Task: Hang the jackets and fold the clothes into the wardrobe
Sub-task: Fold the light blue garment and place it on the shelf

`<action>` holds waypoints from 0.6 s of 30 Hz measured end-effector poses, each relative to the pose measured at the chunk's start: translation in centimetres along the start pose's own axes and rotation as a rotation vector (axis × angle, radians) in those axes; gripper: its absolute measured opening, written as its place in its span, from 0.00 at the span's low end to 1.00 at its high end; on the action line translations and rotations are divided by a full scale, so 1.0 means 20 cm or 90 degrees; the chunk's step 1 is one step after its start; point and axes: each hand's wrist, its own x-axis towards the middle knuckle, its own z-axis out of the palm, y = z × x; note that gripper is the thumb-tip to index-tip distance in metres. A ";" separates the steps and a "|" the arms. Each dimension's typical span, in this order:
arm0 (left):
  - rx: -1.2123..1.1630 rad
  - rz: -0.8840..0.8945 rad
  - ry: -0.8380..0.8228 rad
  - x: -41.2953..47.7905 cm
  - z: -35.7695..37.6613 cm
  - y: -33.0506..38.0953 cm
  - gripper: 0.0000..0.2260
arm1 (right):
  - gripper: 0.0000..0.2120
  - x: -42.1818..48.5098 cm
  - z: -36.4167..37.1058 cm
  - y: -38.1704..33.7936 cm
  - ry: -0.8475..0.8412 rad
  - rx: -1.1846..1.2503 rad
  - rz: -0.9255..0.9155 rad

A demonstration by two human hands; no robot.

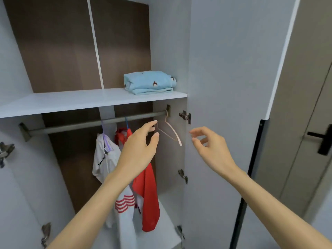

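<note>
**Empty hanger reached for**

The empty hanger (173,131) is hung at the right end of the rail (75,125), apart from the white jacket (106,159) and red jacket (147,194). The left hand (138,146) is spread at its near tip with nothing gripped, presumably to take it for another jacket. The right hand (212,150) is held relaxed and empty. A folded blue garment (149,82) is laid on the shelf (71,103).

left grip (138,146) and right grip (210,146) are bare, on bare forearms (86,203).
</note>
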 end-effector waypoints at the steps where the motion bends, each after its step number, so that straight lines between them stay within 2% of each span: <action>1: -0.003 0.002 -0.017 -0.06 0.01 0.02 0.18 | 0.09 -0.08 -0.03 0.01 0.000 0.000 0.018; 9: -0.026 0.079 -0.165 -0.39 0.22 0.33 0.17 | 0.10 -0.62 -0.43 0.08 0.049 -0.064 0.128; 18: -0.117 0.164 -0.344 -0.72 0.87 0.93 0.16 | 0.10 -1.34 -1.11 0.34 0.154 -0.179 0.285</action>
